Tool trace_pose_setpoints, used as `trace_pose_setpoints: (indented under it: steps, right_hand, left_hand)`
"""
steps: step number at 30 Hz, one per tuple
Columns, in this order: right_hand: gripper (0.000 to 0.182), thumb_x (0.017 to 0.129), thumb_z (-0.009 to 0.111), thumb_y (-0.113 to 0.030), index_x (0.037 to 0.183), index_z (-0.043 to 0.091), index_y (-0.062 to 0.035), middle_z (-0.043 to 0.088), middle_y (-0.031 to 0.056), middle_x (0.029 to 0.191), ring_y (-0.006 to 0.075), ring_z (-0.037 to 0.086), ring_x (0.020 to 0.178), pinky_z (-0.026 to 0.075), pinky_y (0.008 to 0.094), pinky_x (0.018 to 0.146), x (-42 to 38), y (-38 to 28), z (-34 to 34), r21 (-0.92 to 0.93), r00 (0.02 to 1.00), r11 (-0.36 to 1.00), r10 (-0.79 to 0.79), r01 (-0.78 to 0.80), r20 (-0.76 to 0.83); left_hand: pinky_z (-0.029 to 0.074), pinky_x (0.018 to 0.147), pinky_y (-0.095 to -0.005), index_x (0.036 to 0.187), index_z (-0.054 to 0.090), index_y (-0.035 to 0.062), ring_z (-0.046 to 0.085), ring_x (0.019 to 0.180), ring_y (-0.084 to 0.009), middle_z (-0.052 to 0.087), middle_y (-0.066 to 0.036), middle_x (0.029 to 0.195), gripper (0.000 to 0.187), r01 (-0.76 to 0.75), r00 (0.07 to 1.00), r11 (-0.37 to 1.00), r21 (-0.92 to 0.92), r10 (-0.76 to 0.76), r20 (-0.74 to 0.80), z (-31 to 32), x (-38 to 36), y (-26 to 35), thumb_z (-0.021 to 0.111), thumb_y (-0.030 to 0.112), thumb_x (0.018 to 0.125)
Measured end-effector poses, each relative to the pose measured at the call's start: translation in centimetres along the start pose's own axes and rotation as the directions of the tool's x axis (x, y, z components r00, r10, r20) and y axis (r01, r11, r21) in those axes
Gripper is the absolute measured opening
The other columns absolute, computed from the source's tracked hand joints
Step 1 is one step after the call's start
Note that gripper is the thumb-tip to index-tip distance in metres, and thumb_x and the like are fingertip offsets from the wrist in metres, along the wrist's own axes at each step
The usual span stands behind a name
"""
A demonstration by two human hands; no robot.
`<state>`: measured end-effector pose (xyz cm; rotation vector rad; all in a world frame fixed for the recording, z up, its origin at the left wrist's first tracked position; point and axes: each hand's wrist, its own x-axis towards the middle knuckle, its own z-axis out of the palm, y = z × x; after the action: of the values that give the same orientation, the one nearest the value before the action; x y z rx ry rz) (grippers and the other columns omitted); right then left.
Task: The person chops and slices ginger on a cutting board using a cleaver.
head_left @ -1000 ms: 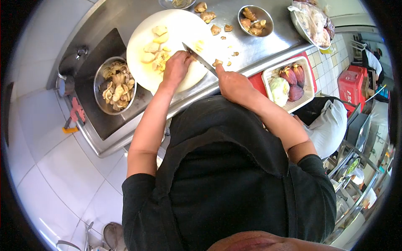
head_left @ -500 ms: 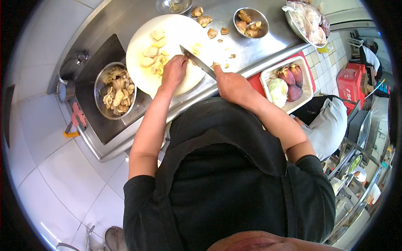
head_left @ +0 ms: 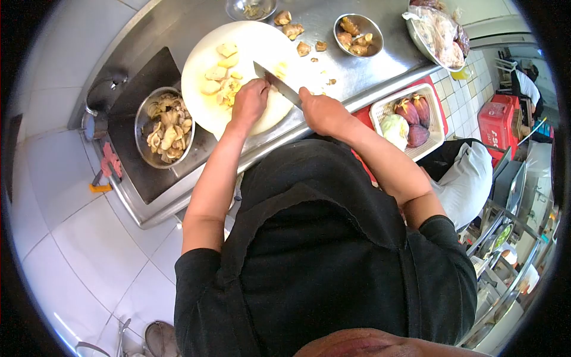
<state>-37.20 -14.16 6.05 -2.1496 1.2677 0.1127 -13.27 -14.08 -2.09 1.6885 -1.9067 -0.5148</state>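
My right hand (head_left: 323, 112) is wrapped round the handle of a knife (head_left: 277, 84), whose blade points up and left over the round white cutting board (head_left: 270, 44). Beside the blade, my left hand (head_left: 250, 102) has its fingers pressed together on the board; what they hold is too small to make out. Pale peeled ginger pieces (head_left: 216, 72) and cut slices (head_left: 228, 92) lie just left of my left hand. A few light bits (head_left: 281, 69) rest beyond the blade.
A metal bowl of mushrooms (head_left: 171, 130) stands at the left. Unpeeled ginger (head_left: 292, 31) and a bowl of ginger (head_left: 358, 37) are behind the board. A white basket (head_left: 437, 128) holds cabbage and purple buds. A person in light trousers (head_left: 467, 181) is at the right.
My right hand and the knife have shifted slightly, with the handle a little further left. My left hand remains beside the blade. The view has moved a little.
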Motion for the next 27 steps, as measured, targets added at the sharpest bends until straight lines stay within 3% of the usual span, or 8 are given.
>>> trace_pose_setpoints:
  steps: [5, 7, 11, 13, 17, 19, 23, 27]
  right_hand:
    - [0.023, 0.107, 0.051, -0.017, 0.118, 0.044, 0.0023, 0.071, 0.0325, 0.088, 0.0535, 0.069, 0.088, 0.052, 0.0635, 0.081, -0.3, 1.5, 0.2, 0.063, 0.997, 0.998, -0.013, 0.018, -0.081]
    - [0.024, 0.107, 0.051, -0.018, 0.118, 0.043, 0.0022, 0.070, 0.0336, 0.088, 0.0546, 0.068, 0.087, 0.051, 0.0642, 0.081, -0.5, 1.7, 0.3, 0.099, 0.995, 0.995, -0.009, 0.020, -0.102]
    - [0.024, 0.107, 0.051, -0.018, 0.118, 0.043, 0.0022, 0.069, 0.0345, 0.088, 0.0547, 0.067, 0.088, 0.050, 0.0645, 0.081, -0.6, 1.5, 0.6, 0.136, 0.998, 0.991, -0.004, 0.013, -0.069]
    - [0.024, 0.107, 0.051, -0.017, 0.119, 0.043, 0.0023, 0.068, 0.0357, 0.088, 0.0557, 0.067, 0.089, 0.049, 0.0653, 0.081, -1.1, 1.3, 0.2, 0.167, 0.996, 0.985, -0.019, 0.033, -0.086]
    - [0.022, 0.106, 0.049, -0.016, 0.117, 0.045, 0.0022, 0.071, 0.0331, 0.089, 0.0528, 0.069, 0.091, 0.053, 0.0623, 0.082, -2.4, 1.6, -1.3, 0.137, 0.993, 0.990, -0.005, 0.021, -0.122]
    - [0.022, 0.106, 0.050, -0.016, 0.117, 0.045, 0.0017, 0.071, 0.0325, 0.087, 0.0529, 0.069, 0.088, 0.052, 0.0628, 0.081, -2.6, 2.3, -1.4, 0.113, 0.984, 0.993, -0.019, 0.040, -0.179]
    - [0.021, 0.106, 0.050, -0.016, 0.117, 0.045, 0.0010, 0.071, 0.0315, 0.085, 0.0521, 0.070, 0.086, 0.053, 0.0629, 0.079, -2.6, 2.7, -1.4, 0.080, 0.991, 0.996, -0.017, 0.028, -0.135]
    - [0.020, 0.105, 0.050, -0.014, 0.118, 0.046, 0.0000, 0.071, 0.0302, 0.083, 0.0506, 0.071, 0.083, 0.053, 0.0623, 0.077, -2.2, 2.9, 0.1, 0.062, 0.989, 0.998, -0.020, 0.030, -0.145]
  left_hand:
    - [0.056, 0.089, -0.0466, 0.111, 0.071, 0.0013, 0.070, 0.100, -0.0402, 0.072, -0.019, 0.104, 0.018, 0.066, 0.997, 0.993, -0.097, -0.068, -0.019, -0.7, 0.0, 1.3, 0.068, 0.010, 0.095]
    - [0.055, 0.091, -0.0456, 0.114, 0.069, 0.0017, 0.068, 0.103, -0.0397, 0.071, -0.019, 0.103, 0.022, -0.101, 0.983, 0.991, -0.086, 0.086, -0.164, -0.4, 0.1, 1.9, 0.070, 0.012, 0.094]
    - [0.054, 0.094, -0.0455, 0.112, 0.071, 0.0023, 0.067, 0.107, -0.0389, 0.071, -0.018, 0.106, 0.021, -0.052, 0.997, 0.992, -0.116, 0.046, -0.054, 0.4, 0.1, 1.3, 0.071, 0.011, 0.093]
    - [0.054, 0.093, -0.0466, 0.109, 0.072, 0.0021, 0.067, 0.106, -0.0394, 0.070, -0.018, 0.109, 0.019, -0.021, 0.999, 1.000, 0.000, 0.021, 0.031, 0.3, 0.0, 0.8, 0.071, 0.011, 0.093]
    - [0.054, 0.094, -0.0470, 0.108, 0.073, 0.0019, 0.067, 0.106, -0.0384, 0.070, -0.017, 0.112, 0.018, 0.045, 0.999, 0.999, -0.004, -0.045, 0.005, -0.1, -0.2, 1.1, 0.071, 0.009, 0.092]
    - [0.055, 0.094, -0.0463, 0.106, 0.075, 0.0017, 0.068, 0.105, -0.0374, 0.071, -0.017, 0.111, 0.016, 0.002, 0.991, 0.999, -0.035, -0.007, -0.135, -0.3, -0.1, 1.4, 0.071, 0.007, 0.092]
    - [0.055, 0.095, -0.0462, 0.109, 0.076, 0.0017, 0.068, 0.105, -0.0369, 0.071, -0.016, 0.113, 0.020, -0.131, 0.987, 0.991, 0.023, 0.133, -0.089, -0.4, 0.8, 1.4, 0.071, 0.007, 0.091]
    - [0.053, 0.097, -0.0461, 0.109, 0.077, 0.0019, 0.066, 0.110, -0.0363, 0.072, -0.015, 0.115, 0.021, 0.033, 0.999, 0.998, 0.049, -0.035, 0.038, -0.2, 1.0, 1.7, 0.073, 0.009, 0.090]
